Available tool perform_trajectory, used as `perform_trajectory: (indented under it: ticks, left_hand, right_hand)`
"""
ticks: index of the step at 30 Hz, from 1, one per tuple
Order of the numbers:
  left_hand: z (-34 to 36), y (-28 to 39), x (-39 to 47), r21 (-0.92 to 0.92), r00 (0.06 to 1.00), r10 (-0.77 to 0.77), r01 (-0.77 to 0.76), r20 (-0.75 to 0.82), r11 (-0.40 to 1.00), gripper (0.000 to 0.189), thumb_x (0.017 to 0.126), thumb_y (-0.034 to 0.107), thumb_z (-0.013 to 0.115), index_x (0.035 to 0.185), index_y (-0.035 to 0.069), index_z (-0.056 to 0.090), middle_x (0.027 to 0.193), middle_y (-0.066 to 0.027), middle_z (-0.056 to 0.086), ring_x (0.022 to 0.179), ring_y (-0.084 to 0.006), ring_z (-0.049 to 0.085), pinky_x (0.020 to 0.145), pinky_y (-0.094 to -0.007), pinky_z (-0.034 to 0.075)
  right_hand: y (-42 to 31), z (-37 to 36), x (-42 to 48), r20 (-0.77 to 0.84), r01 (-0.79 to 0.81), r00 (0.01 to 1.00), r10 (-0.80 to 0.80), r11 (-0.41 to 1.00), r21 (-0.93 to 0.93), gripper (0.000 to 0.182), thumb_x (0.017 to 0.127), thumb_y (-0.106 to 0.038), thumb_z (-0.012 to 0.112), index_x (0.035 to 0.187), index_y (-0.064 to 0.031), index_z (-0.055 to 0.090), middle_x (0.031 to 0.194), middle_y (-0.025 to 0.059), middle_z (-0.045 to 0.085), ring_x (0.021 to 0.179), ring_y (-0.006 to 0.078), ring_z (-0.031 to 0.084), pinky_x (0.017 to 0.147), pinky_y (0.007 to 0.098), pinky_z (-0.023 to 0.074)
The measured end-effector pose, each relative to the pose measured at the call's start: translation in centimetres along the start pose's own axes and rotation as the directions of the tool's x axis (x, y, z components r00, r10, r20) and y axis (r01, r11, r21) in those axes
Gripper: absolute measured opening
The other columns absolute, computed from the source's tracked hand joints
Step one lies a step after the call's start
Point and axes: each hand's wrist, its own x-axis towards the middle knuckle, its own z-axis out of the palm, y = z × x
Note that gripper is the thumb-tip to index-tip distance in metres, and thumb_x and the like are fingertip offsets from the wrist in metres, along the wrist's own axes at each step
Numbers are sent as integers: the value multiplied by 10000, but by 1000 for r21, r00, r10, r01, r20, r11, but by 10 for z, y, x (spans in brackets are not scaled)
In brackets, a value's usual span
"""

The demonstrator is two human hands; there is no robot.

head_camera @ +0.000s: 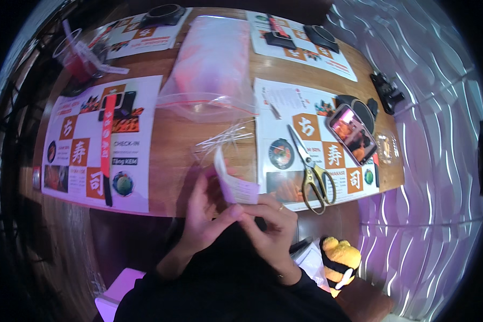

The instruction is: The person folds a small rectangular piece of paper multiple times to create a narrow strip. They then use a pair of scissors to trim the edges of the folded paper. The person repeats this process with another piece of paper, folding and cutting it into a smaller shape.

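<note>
A curled white paper slip with small print (pixel 241 192) is held between both hands, just off the near edge of the wooden table (pixel 169 169). My left hand (pixel 207 217) pinches its lower edge with the thumb. The fingertips of my right hand (pixel 267 223) grip the same edge from the right, close to the left thumb. Behind the slip lies a loose bunch of thin white strips (pixel 229 136), possibly ties. Farther back rests a large clear zip bag (pixel 213 60) with pinkish contents. Gold-handled scissors (pixel 312 173) lie on the right placemat, blades pointing away from me.
A phone with a lit screen (pixel 353 135) leans on a dark round dish (pixel 358 106) at the right. Printed placemats (pixel 141 193) bear wrapped chopsticks (pixel 108 149). A plastic cup with a red drink (pixel 78 64) stands back left. A yellow plush toy (pixel 342 257) sits below, right.
</note>
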Motion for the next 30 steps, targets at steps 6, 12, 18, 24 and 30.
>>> perform_trajectory:
  ticks: [6, 12, 18, 24, 30]
  left_hand:
    - [0, 1, -2, 0, 998, -57, 57, 2, 998, 709, 871, 100, 706, 1434, 20, 282, 1300, -114, 476, 1212, -188, 493, 1046, -342, 383]
    - [-1, 5, -3, -12, 999, -37, 37, 16, 999, 709, 877, 118, 706, 1434, 13, 280, 1305, -120, 473, 1222, -192, 489, 1053, -349, 377]
    - [-7, 0, -4, 13, 1000, 15, -14, -10, 1000, 759, 848, 104, 727, 1445, 8, 267, 1325, -132, 459, 1268, -215, 452, 1076, -359, 349]
    - [-9, 10, -2, 265, 996, 76, -63, -36, 962, 849, 809, 186, 757, 1457, -18, 247, 1369, -172, 435, 1289, -264, 452, 1106, -387, 322]
    - [-11, 9, -6, 356, 992, 124, -112, -13, 928, 847, 797, 133, 773, 1447, -5, 248, 1329, -148, 432, 1252, -241, 446, 1084, -377, 324]
  right_hand:
    - [6, -3, -2, 83, -172, 984, 159, 965, 198, 148, 794, -11, 752, 940, 8, 744, 968, 129, 718, 886, 189, 680, 790, 284, 502]
    - [3, -6, 0, 148, -268, 960, 236, 926, 264, 152, 797, -20, 754, 948, -5, 752, 971, 130, 719, 870, 180, 673, 784, 278, 498]
    - [11, -15, 1, -70, -51, 996, 49, 998, -32, 137, 828, -2, 722, 956, 41, 700, 900, 104, 689, 811, 153, 653, 728, 256, 491]
    - [13, -50, 46, -267, -166, 951, 159, 986, -6, 340, 945, 15, 534, 1283, 16, 502, 934, 111, 628, 841, 129, 625, 748, 240, 490]
    - [46, -98, 136, -192, 55, 972, -137, 923, -380, 345, 914, 72, 449, 1244, 13, 527, 1051, 171, 647, 939, 203, 635, 840, 295, 477]
